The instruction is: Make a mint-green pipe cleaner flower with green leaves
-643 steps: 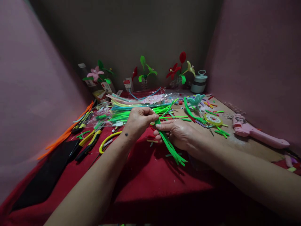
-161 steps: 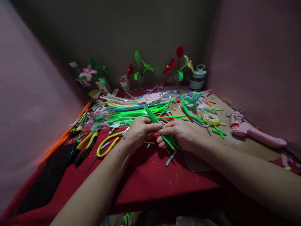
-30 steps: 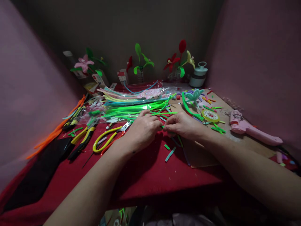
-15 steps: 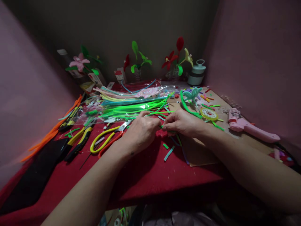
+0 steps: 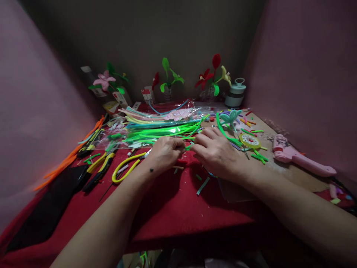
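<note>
My left hand (image 5: pixel 166 152) and my right hand (image 5: pixel 216 153) are close together over the red cloth, fingers closed. A short bit of green pipe cleaner (image 5: pixel 188 148) shows between their fingertips, pinched on both sides; the fingers hide most of it. Just behind the hands lies a bundle of bright green pipe cleaners (image 5: pixel 158 133) in clear plastic wrap. Scissors with a yellow handle (image 5: pixel 117 175) lie beside my left forearm, which partly covers them. A teal pipe-cleaner flower (image 5: pixel 231 117) stands behind my right hand.
Pliers (image 5: pixel 102 171), orange pipe cleaners (image 5: pixel 67 160) and a black strip (image 5: pixel 52 208) lie at left. On the right are a yellow round dial (image 5: pixel 250 141) and a pink glue gun (image 5: pixel 304 158). Flowers in bottles, including a red one (image 5: pixel 204 79), and a lidded jar (image 5: pixel 235 93) line the back.
My right hand has turned so its back faces up, its fingers now over the green pipe cleaner. My left hand has shifted slightly left. The whole view has tilted and moved a little.
</note>
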